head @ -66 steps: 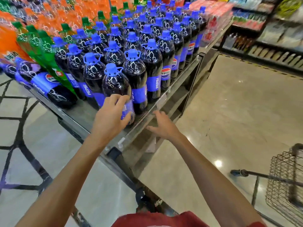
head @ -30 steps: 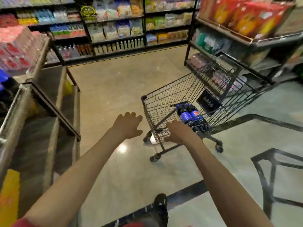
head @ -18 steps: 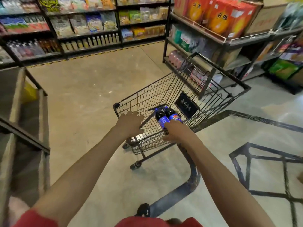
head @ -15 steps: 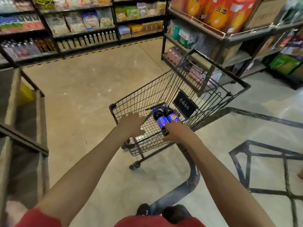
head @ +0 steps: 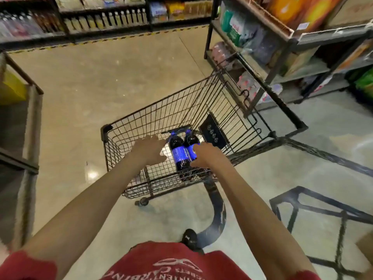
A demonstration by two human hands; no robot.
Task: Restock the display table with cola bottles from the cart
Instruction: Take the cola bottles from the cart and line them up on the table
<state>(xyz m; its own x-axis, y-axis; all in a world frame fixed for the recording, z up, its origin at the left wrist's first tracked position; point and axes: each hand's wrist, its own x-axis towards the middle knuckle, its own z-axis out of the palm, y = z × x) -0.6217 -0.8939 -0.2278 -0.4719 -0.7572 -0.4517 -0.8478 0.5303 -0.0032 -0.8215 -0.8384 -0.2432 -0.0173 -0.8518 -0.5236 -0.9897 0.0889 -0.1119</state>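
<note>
Cola bottles (head: 182,152) pickup step, I'd say. One cart (head: 141,122), with two bottles lying side by side on its floor, bases at the near edge toward the handle-end corner. Two hands: left hand (head: 149,150) hovers spread and loose over the basket just beside them, holding nothing. Right hand (head: 205,156) lies on the right-hand bottle, can't tell if it's actually gripping. Next up is probably a firm grip on each and lifting clear of the wire walls.
</note>
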